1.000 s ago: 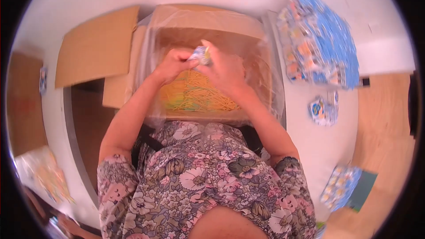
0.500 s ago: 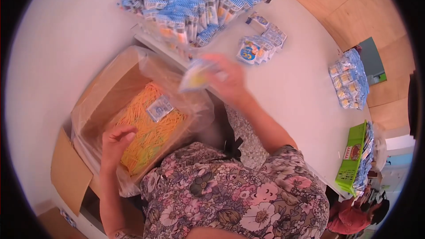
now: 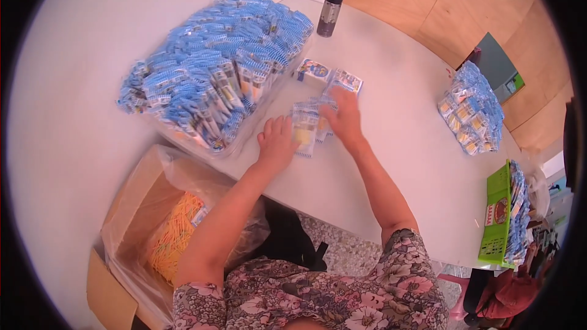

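Observation:
On the white table, several small clear packets with blue-striped ends [image 3: 304,127] lie overlapping between my hands. The front packet shows yellow contents. At its left edge is my left hand [image 3: 277,145], fingers apart and slightly bent, the thumb side close to the packet. My right hand [image 3: 346,119] reaches over the packets' right side, fingers spread and a little blurred, covering part of them. Just behind are a small printed box [image 3: 314,71] and another printed box or packet [image 3: 348,80], its lower part hidden by my right fingers.
A large clear bag or tray heaped with blue-striped packets [image 3: 214,67] stands left. A plastic-lined carton [image 3: 131,198] of orange and yellow strands [image 3: 177,232] sits below it. Behind stands a dark-capped bottle [image 3: 330,12]. Right are bundled packets [image 3: 471,113], a green basket [image 3: 496,214] and a person [image 3: 510,290].
My right hand has moved from above the carton to the packets on the table, no longer carrying its packet in the air. My left hand has left the carton and come beside them.

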A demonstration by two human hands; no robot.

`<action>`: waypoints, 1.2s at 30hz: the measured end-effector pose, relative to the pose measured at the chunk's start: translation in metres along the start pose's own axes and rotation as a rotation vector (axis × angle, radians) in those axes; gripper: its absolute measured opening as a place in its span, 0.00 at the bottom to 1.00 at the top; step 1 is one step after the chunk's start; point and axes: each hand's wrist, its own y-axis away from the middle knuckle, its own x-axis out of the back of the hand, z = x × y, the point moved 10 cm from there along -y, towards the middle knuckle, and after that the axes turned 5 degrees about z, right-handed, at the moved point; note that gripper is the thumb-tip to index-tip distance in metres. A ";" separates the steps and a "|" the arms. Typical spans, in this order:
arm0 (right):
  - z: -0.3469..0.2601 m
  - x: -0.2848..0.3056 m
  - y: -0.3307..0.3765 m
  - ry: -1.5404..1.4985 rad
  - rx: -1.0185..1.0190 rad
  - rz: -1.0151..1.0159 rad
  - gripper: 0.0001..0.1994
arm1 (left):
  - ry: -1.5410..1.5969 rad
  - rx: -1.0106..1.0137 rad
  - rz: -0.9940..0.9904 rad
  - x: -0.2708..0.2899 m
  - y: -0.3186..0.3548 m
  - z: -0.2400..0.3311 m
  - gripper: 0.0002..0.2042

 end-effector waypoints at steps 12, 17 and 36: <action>0.076 -0.044 -0.024 -0.223 -0.325 -0.363 0.09 | 0.281 0.156 -0.056 -0.015 -0.027 -0.016 0.53; 0.048 -0.045 -0.016 -0.591 -0.236 -0.347 0.05 | 0.474 0.099 -0.055 -0.010 -0.026 -0.009 0.57; -0.019 -0.005 0.098 -1.088 -0.520 -0.346 0.27 | 1.227 0.061 -0.031 0.015 0.029 0.020 0.44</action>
